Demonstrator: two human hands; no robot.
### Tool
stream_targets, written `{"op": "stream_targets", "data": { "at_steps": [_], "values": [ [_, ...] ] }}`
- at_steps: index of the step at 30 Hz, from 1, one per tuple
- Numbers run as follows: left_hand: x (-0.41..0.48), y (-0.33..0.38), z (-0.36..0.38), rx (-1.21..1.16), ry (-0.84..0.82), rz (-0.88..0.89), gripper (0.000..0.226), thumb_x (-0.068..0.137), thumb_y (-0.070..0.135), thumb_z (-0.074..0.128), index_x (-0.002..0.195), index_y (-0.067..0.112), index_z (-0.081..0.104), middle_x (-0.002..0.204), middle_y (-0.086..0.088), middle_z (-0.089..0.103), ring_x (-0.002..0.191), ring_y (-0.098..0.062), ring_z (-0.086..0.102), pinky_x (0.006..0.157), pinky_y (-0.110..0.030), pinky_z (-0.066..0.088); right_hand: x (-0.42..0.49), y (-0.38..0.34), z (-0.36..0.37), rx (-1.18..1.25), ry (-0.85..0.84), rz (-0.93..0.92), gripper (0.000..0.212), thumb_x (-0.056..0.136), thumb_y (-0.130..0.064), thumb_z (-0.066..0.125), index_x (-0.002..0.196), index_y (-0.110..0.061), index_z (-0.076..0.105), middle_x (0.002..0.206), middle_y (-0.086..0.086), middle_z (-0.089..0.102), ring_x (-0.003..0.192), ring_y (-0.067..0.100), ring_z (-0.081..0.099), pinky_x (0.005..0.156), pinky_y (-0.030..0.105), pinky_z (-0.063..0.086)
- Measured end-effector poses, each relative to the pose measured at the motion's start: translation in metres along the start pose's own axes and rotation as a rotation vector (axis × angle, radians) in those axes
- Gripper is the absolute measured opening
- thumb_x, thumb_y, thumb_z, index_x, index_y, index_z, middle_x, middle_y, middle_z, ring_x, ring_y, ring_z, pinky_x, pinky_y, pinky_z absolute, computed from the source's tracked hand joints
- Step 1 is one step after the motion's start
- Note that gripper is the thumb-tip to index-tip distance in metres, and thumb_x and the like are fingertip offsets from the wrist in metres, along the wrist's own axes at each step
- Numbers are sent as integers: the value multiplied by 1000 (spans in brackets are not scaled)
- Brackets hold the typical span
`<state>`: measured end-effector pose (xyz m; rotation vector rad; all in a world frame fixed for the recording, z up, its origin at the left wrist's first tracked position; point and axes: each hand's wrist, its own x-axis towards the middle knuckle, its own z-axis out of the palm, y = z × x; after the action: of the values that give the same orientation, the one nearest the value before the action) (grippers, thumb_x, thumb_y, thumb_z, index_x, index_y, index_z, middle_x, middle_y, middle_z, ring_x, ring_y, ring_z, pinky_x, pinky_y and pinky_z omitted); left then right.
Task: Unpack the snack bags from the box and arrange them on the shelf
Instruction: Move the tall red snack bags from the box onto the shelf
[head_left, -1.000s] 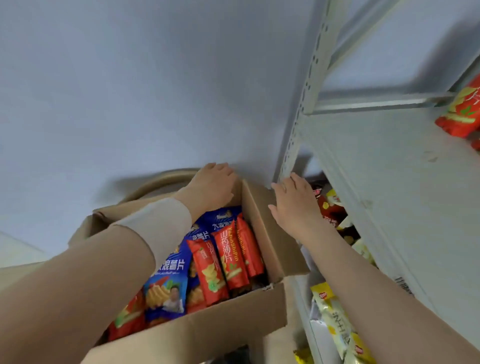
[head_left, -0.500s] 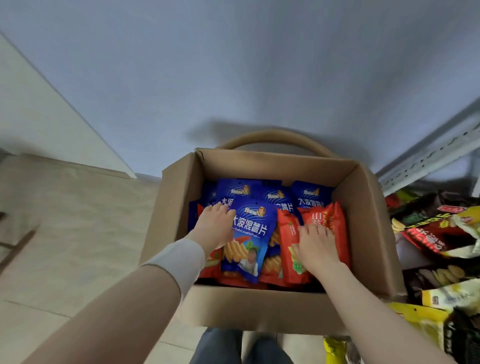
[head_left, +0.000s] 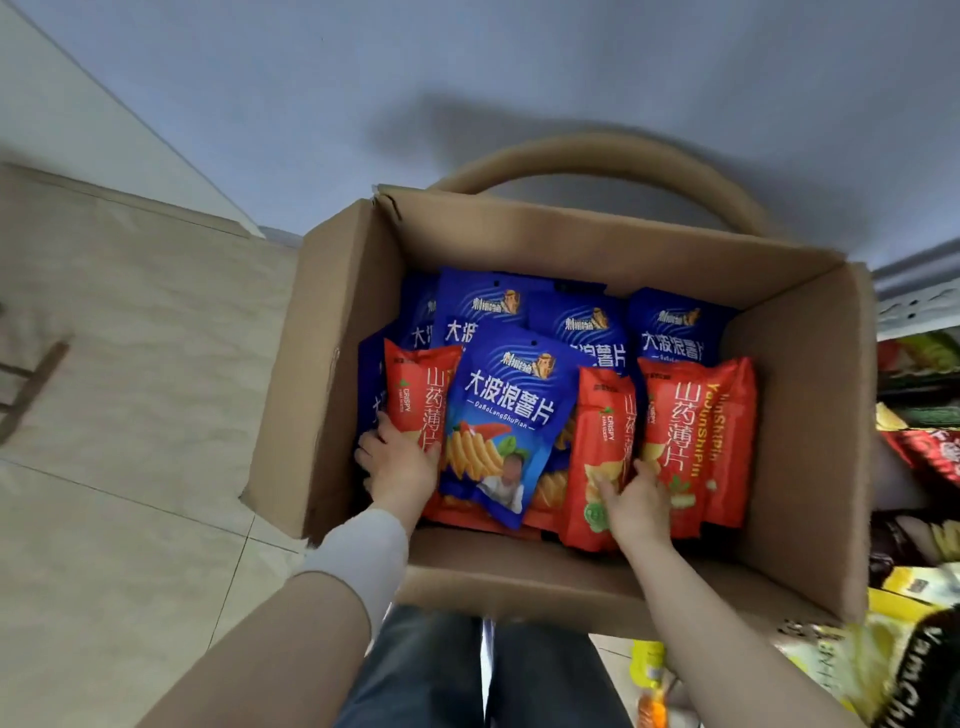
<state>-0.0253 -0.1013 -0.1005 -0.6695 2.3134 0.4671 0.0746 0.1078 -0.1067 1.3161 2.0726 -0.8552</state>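
An open cardboard box (head_left: 800, 415) holds several blue and red snack bags standing on end. My left hand (head_left: 397, 465) is inside at the left, fingers wrapped around the lower part of a red bag (head_left: 418, 389). A large blue bag (head_left: 501, 415) stands between my hands. My right hand (head_left: 636, 499) is inside at the right, fingers pressed between a narrow red bag (head_left: 602, 441) and a wider red bag (head_left: 693, 431); its grip is partly hidden. The shelf (head_left: 919, 296) edge shows at the far right.
The box sits on a seat with a curved tan backrest (head_left: 597, 156) against a grey wall. Stocked snack bags (head_left: 930, 457) fill the shelf rows at the right. Tiled floor (head_left: 130, 364) lies to the left. My legs (head_left: 483, 675) are below the box.
The view has swung from the shelf down onto the box. Both hands moved from the box's rim down into it. The left hand now grips a red bag; the right digs between red bags.
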Motion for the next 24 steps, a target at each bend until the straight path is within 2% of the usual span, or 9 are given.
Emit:
{"op": "stream_targets", "data": {
  "at_steps": [4, 6, 8, 10, 15, 17, 21, 24],
  "values": [
    [8, -8, 4, -39, 7, -11, 79, 81, 34, 69, 142, 10, 24, 138, -20, 34, 127, -37, 37, 103, -49, 36, 3, 7, 11, -32, -96, -43, 74, 75, -59, 63, 127, -8, 50, 125, 14, 56, 117, 30, 51, 101, 42, 42],
    [12, -11, 6, -21, -3, 12, 74, 80, 37, 70, 137, 8, 32, 135, -20, 38, 124, -37, 40, 102, -46, 36, 10, 7, 17, -32, -175, 9, 78, 73, -63, 62, 129, -10, 48, 127, 15, 53, 120, 32, 47, 103, 41, 39],
    [15, -13, 6, -16, 10, 28, 73, 78, 37, 72, 133, 8, 35, 134, -20, 39, 125, -36, 39, 103, -45, 35, 17, 7, 23, 87, -259, 103, 83, 72, -61, 65, 133, -10, 43, 133, 15, 48, 124, 33, 45, 105, 42, 38],
    [17, -13, 7, -81, -2, 43, 73, 75, 33, 75, 130, 6, 35, 133, -19, 41, 125, -35, 41, 101, -44, 36, 20, 8, 27, 180, -283, 111, 83, 69, -58, 70, 131, -10, 45, 133, 14, 51, 123, 32, 47, 105, 44, 39],
    [9, -12, 3, -319, -98, 60, 70, 79, 21, 74, 128, 8, 26, 133, -18, 48, 118, -33, 52, 92, -41, 44, 13, 12, 23, 446, -265, 156, 56, 64, -43, 80, 107, -14, 60, 114, 6, 66, 104, 25, 61, 92, 47, 51],
    [4, -16, -3, -384, -157, 116, 76, 78, 21, 74, 133, 13, 22, 135, -16, 47, 119, -31, 51, 94, -41, 43, 4, 10, 19, 503, -229, 150, 62, 61, -41, 83, 109, -12, 58, 113, 6, 66, 102, 24, 63, 90, 48, 52],
    [-10, -13, -28, -535, -299, 225, 82, 78, 24, 73, 141, 20, 21, 136, -6, 47, 121, -25, 51, 94, -42, 45, -24, -4, 1, 694, -149, 78, 68, 67, -27, 82, 122, -8, 48, 114, 2, 61, 101, 18, 59, 91, 37, 49],
    [-23, 4, -54, -656, -400, 305, 75, 76, 27, 74, 137, 24, 31, 129, -2, 54, 111, -22, 58, 93, -43, 48, -52, -10, -22, 795, -166, -2, 53, 75, -26, 76, 120, -13, 52, 106, -1, 59, 95, 15, 57, 83, 30, 44]
  ]
}}
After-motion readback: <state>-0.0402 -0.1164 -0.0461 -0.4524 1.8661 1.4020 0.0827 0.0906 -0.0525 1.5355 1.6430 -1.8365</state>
